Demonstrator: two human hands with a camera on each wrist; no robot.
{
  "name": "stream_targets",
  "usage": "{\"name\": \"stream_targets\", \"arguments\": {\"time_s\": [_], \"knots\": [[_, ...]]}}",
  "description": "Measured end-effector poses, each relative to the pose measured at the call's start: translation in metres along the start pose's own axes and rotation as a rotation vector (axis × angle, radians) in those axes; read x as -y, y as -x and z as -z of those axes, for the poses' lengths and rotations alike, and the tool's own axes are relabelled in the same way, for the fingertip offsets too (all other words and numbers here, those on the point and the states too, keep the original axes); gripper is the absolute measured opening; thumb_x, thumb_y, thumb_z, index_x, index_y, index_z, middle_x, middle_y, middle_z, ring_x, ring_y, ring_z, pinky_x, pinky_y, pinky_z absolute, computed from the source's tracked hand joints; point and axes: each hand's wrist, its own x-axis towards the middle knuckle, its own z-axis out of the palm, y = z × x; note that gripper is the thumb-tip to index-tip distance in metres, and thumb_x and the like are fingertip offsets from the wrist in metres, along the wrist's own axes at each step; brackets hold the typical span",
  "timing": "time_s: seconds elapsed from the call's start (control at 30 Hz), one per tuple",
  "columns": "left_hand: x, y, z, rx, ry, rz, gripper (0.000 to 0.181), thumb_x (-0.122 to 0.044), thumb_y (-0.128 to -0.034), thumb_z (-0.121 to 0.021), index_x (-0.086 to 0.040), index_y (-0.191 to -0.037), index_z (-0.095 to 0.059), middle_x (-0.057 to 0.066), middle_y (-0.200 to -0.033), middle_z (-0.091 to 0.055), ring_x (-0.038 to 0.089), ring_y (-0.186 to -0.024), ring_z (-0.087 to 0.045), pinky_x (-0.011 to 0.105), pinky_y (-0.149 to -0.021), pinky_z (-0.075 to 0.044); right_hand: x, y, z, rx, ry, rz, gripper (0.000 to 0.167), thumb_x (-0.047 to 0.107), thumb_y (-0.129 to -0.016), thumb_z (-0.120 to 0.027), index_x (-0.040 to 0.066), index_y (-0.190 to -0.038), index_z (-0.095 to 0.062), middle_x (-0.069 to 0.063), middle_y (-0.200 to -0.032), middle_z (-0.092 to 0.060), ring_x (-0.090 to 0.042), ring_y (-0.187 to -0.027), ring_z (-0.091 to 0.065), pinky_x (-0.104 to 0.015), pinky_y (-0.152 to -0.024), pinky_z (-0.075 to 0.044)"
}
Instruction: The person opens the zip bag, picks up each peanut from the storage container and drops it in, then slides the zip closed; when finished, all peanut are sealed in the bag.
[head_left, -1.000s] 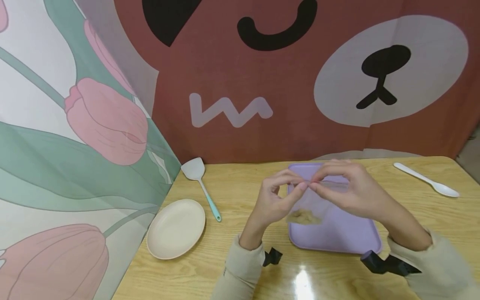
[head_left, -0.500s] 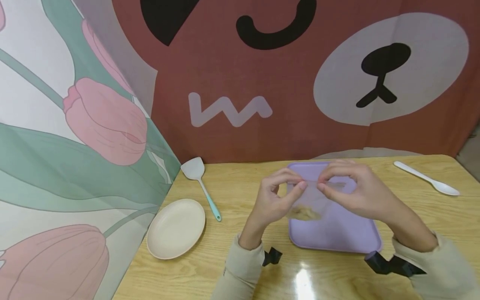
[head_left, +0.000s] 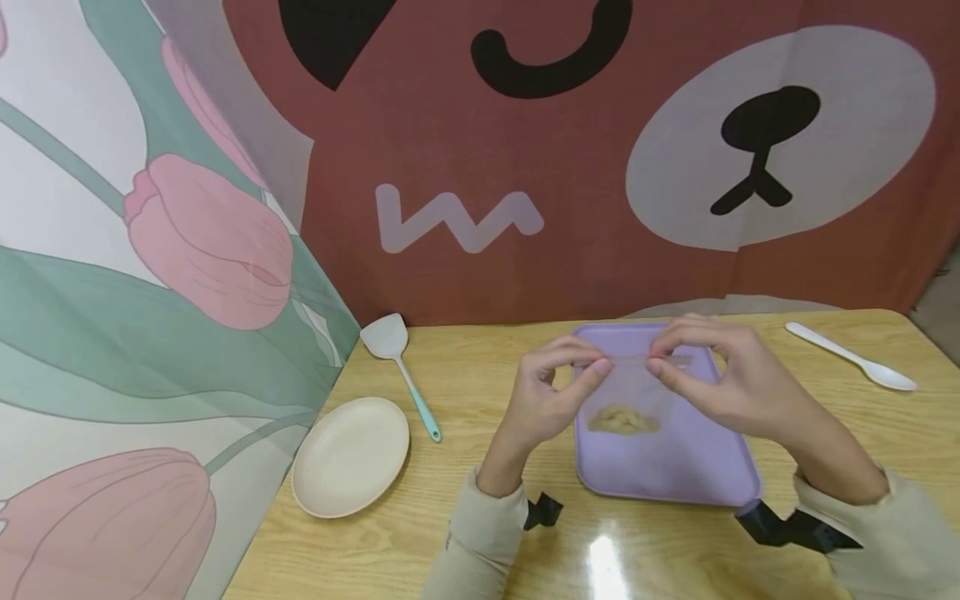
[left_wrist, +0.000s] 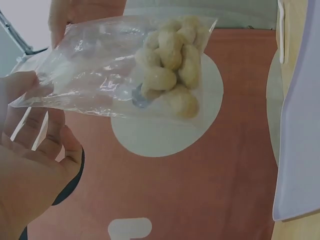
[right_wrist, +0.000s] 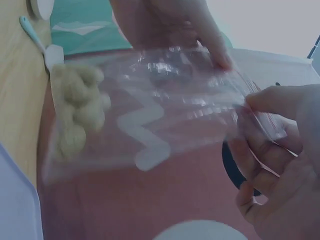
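Note:
Above a purple tray (head_left: pixel 675 475) hangs a clear zip-lock bag (head_left: pixel 628 385) with several unshelled peanuts (head_left: pixel 624 420) gathered at its bottom. My left hand (head_left: pixel 551 392) pinches the bag's top edge near the left corner between thumb and fingers. Farther right along the same edge, my right hand (head_left: pixel 727 379) pinches the strip. Up close in the left wrist view, the peanuts (left_wrist: pixel 170 65) press against the bag's lower end. In the right wrist view the red-lined zip strip (right_wrist: pixel 260 112) runs between the right thumb and fingers.
At left on the wooden table lie a cream plate (head_left: pixel 351 458) and a spatula (head_left: pixel 411 379) with a mint handle. A white spoon (head_left: pixel 851 357) lies at the far right. A printed cloth backdrop (head_left: pixel 465 283) rises behind the table's rear edge.
My right hand has slid right along the bag's top edge, away from the left hand, which stays nearly in place. The bag is stretched flatter and the peanuts have swung slightly right.

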Motion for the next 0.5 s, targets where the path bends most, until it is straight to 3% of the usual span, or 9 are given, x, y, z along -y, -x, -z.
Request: {"name": "stream_targets", "arguments": {"time_s": [0.27, 0.5], "knots": [[0.001, 0.000, 0.004, -0.028, 0.019, 0.016, 0.007, 0.011, -0.0889, -0.064, 0.013, -0.092, -0.071, 0.023, -0.089, -0.066, 0.018, -0.079, -0.057, 0.029, -0.072, -0.050, -0.002, 0.008, 0.013, -0.027, 0.013, -0.030, 0.020, -0.007, -0.080, -0.078, 0.011, -0.089, -0.073, 0.002, -0.087, -0.069, -0.008, -0.090, -0.059, -0.018, -0.088, -0.040], [0.005, 0.001, 0.007, -0.059, -0.015, 0.015, 0.007, 0.010, -0.0893, -0.065, 0.010, -0.092, -0.071, 0.020, -0.087, -0.066, 0.021, -0.083, -0.058, 0.031, -0.079, -0.049, -0.002, 0.011, 0.015, -0.065, 0.033, -0.054, 0.030, -0.015, -0.075, -0.076, 0.011, -0.088, -0.073, 0.003, -0.087, -0.066, -0.007, -0.086, -0.058, -0.019, -0.085, -0.039]]}}
